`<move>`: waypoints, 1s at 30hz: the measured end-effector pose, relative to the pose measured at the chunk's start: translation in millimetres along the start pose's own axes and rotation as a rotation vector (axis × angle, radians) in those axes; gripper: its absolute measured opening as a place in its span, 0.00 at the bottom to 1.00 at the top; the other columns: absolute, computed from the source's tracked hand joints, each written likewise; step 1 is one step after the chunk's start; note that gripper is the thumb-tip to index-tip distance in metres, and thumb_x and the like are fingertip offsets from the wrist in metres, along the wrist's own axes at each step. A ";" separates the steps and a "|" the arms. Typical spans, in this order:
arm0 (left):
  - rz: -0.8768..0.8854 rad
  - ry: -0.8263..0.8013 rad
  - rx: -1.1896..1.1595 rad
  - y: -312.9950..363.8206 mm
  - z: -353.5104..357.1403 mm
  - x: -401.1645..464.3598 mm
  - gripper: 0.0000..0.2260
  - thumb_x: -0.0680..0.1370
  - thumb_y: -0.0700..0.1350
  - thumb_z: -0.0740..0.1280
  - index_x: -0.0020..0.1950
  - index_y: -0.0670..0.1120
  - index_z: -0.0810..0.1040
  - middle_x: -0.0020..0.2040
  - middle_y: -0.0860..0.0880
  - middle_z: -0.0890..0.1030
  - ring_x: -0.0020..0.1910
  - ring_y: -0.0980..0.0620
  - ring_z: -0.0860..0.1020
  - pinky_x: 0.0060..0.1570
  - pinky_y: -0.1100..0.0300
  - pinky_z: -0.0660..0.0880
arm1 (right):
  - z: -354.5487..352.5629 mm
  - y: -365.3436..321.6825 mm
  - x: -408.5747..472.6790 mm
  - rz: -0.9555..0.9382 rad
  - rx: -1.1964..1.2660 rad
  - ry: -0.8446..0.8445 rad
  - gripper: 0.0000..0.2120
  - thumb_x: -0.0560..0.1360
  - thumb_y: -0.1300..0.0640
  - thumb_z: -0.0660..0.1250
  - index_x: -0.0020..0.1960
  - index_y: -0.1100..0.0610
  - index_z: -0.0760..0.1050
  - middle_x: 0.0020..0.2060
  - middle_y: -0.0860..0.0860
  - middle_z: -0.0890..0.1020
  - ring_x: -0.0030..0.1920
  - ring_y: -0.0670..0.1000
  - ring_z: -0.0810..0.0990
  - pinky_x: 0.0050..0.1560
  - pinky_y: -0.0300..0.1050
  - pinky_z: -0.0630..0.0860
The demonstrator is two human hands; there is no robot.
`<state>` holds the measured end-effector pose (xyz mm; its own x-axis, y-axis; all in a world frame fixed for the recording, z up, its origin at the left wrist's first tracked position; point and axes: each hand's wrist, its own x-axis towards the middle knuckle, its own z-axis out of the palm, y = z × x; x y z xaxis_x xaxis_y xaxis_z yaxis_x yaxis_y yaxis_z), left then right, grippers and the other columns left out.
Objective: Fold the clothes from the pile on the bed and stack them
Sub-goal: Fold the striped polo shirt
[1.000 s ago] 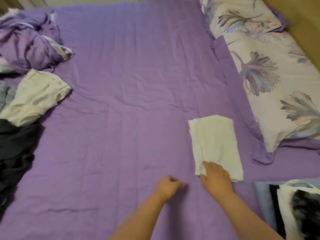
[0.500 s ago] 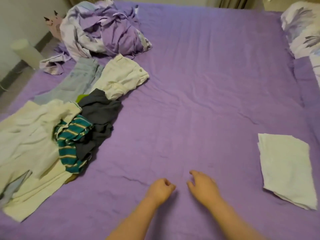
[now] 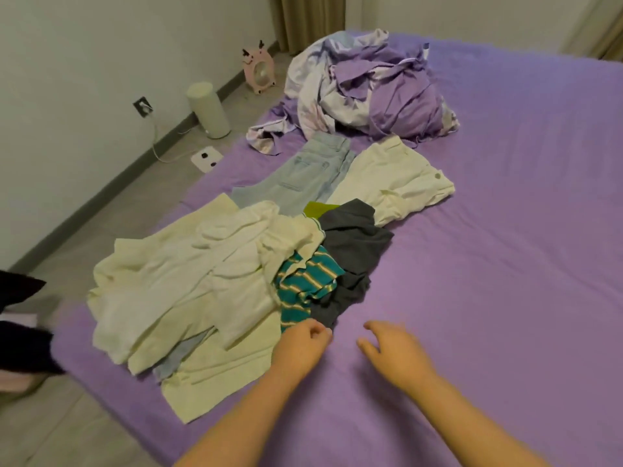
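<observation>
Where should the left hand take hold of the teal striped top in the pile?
Probably at its near bunched edge, from the person's side: the striped top lies crumpled over the dark grey garment, and the curled left hand is right at that edge.

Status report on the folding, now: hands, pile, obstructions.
Left hand curled, empty, at the pile's near edge by the striped shirt. Right hand open over bare bed. Nothing picked up; nothing blocking.

Purple bed point(image 3: 505, 230) carries clothes pile point(image 3: 236, 274) and crumpled bedding point(image 3: 371, 85).
</observation>
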<state>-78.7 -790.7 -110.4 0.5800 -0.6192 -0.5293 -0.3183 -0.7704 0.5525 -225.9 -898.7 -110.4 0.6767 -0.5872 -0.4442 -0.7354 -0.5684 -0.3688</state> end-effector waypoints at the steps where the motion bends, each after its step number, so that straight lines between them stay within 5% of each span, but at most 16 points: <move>1: 0.014 0.048 -0.022 -0.2 -18.0 9.9 0.05 0.77 0.53 0.64 0.46 0.55 0.77 0.42 0.56 0.80 0.43 0.53 0.79 0.44 0.59 0.75 | -5.4 -14.0 14.5 -0.016 0.018 0.021 0.21 0.81 0.45 0.56 0.70 0.52 0.68 0.66 0.52 0.74 0.66 0.54 0.71 0.63 0.47 0.69; 5: 0.085 0.274 -0.065 2.8 -74.8 51.9 0.05 0.78 0.52 0.63 0.48 0.56 0.78 0.41 0.58 0.79 0.45 0.54 0.79 0.43 0.58 0.74 | -23.8 -54.1 66.1 -0.071 0.076 0.134 0.18 0.80 0.46 0.58 0.65 0.54 0.71 0.62 0.52 0.76 0.61 0.55 0.73 0.59 0.49 0.72; 8: 0.145 0.386 -0.009 2.3 -94.8 86.3 0.14 0.77 0.53 0.66 0.61 0.52 0.77 0.55 0.51 0.76 0.56 0.51 0.74 0.52 0.57 0.72 | -29.9 -68.6 98.2 -0.047 0.138 0.160 0.23 0.80 0.46 0.58 0.71 0.55 0.66 0.67 0.53 0.71 0.65 0.55 0.70 0.64 0.49 0.69; 12: 0.151 0.295 0.111 0.6 -96.4 121.2 0.28 0.75 0.52 0.69 0.72 0.50 0.66 0.68 0.47 0.66 0.66 0.46 0.65 0.63 0.54 0.66 | -27.5 -78.5 130.8 0.049 0.305 0.105 0.32 0.80 0.45 0.60 0.77 0.56 0.53 0.74 0.56 0.61 0.72 0.57 0.63 0.70 0.49 0.62; 14: 0.133 0.278 0.092 -0.1 -91.5 130.8 0.25 0.76 0.49 0.68 0.72 0.48 0.67 0.68 0.46 0.67 0.65 0.45 0.67 0.61 0.54 0.68 | -23.2 -82.2 140.5 0.110 0.435 0.081 0.35 0.78 0.48 0.64 0.78 0.57 0.50 0.72 0.57 0.66 0.70 0.57 0.67 0.66 0.46 0.66; 17: 0.104 0.368 -0.043 -0.3 -92.3 133.1 0.09 0.79 0.45 0.62 0.57 0.46 0.77 0.55 0.47 0.78 0.52 0.48 0.76 0.45 0.56 0.71 | -20.2 -83.3 145.5 0.167 0.384 0.092 0.25 0.78 0.55 0.65 0.73 0.58 0.63 0.58 0.56 0.78 0.58 0.55 0.76 0.52 0.43 0.71; 20: 0.063 0.379 -0.141 -2.0 -102.5 127.9 0.07 0.81 0.46 0.60 0.49 0.47 0.77 0.44 0.49 0.79 0.44 0.49 0.76 0.35 0.59 0.65 | -28.7 -82.3 139.6 0.149 0.355 0.134 0.12 0.79 0.57 0.62 0.60 0.57 0.76 0.53 0.54 0.80 0.54 0.54 0.77 0.52 0.45 0.73; 26: 0.055 0.323 -0.189 29.9 -122.2 96.9 0.16 0.78 0.46 0.65 0.66 0.47 0.74 0.62 0.47 0.77 0.60 0.47 0.75 0.58 0.56 0.71 | -83.2 -94.4 114.1 -0.007 0.777 0.248 0.05 0.80 0.58 0.61 0.53 0.54 0.75 0.46 0.49 0.79 0.48 0.48 0.78 0.48 0.41 0.73; 30: 0.177 0.176 -0.449 88.6 -130.1 60.2 0.16 0.79 0.49 0.65 0.66 0.48 0.73 0.61 0.46 0.78 0.53 0.53 0.76 0.57 0.58 0.73 | -131.9 -102.6 84.5 -0.102 0.983 0.204 0.06 0.81 0.59 0.59 0.50 0.51 0.74 0.47 0.52 0.80 0.46 0.48 0.79 0.48 0.43 0.77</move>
<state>25.6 -876.4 -9.5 0.6763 -0.6693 -0.3076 -0.0918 -0.4910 0.8663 -88.5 -966.1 -2.3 0.6635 -0.7018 -0.2591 -0.3155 0.0516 -0.9475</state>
